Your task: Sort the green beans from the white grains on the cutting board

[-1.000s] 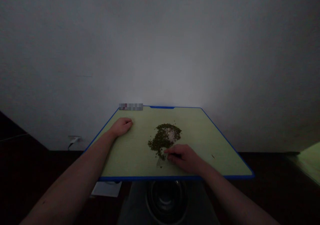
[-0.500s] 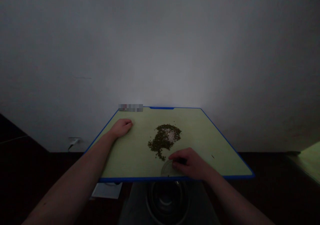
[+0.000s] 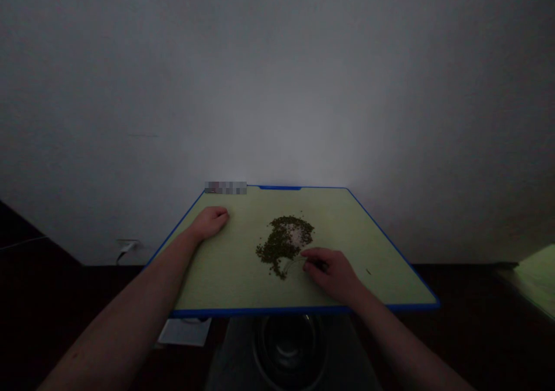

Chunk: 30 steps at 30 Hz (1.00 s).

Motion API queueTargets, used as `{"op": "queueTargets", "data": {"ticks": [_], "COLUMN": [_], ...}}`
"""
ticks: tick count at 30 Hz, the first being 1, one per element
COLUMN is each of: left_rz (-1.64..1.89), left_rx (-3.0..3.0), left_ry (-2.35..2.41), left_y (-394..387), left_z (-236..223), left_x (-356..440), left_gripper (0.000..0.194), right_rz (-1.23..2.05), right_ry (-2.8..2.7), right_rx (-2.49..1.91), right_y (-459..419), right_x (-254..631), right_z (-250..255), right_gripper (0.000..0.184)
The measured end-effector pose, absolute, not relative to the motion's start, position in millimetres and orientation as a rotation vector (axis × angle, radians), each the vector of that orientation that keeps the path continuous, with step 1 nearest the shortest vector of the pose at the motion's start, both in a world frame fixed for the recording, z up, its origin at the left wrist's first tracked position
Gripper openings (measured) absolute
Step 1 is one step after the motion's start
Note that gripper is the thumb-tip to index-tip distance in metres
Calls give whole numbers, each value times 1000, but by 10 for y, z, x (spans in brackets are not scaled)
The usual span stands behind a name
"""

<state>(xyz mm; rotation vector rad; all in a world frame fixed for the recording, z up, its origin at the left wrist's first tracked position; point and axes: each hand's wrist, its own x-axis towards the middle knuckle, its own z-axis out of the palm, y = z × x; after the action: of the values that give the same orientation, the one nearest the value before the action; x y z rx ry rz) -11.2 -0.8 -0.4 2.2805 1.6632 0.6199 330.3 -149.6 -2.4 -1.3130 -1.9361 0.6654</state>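
A pile of small dark green grains [image 3: 284,240], with a pale whitish patch in it, lies in the middle of a light green board with a blue rim [image 3: 225,275]. My right hand [image 3: 332,272] rests at the pile's near right edge, fingers curled in a pinch on a thin clear round piece that is hard to make out. My left hand [image 3: 210,222] lies on the board's far left part, fingers curled under, nothing visible in it.
A dark round bowl or pot [image 3: 288,347] stands below the board's near edge. A white sheet [image 3: 184,330] lies to its left. A wall outlet with a plug [image 3: 126,244] shows on the white wall. The room is dim.
My right hand slid back to the board's near edge with the clear piece, then moved forward again to the pile's edge. The left hand stayed put.
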Motion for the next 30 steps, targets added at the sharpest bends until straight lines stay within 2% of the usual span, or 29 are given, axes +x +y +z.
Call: {"op": "queueTargets", "data": {"ticks": [7,19,30], "left_rz": [625,626,634], "left_rx": [2272,2269,2266], "left_ry": [1667,1668,1657], "left_y": [-26,-24,-13], "left_z": [18,14,-7], "left_x": [-91,-91,-105], "left_gripper": [25,26,25], "right_rz": [625,788,806], "right_ry": [-1971,-2055,-2140], "right_rx": [-1370,-1254,-1226], "right_y": [-1461,-1512,-1569], "right_x": [3286,3309,3320], "right_z": [-6,-3,81], "right_gripper": [28,29,28]}}
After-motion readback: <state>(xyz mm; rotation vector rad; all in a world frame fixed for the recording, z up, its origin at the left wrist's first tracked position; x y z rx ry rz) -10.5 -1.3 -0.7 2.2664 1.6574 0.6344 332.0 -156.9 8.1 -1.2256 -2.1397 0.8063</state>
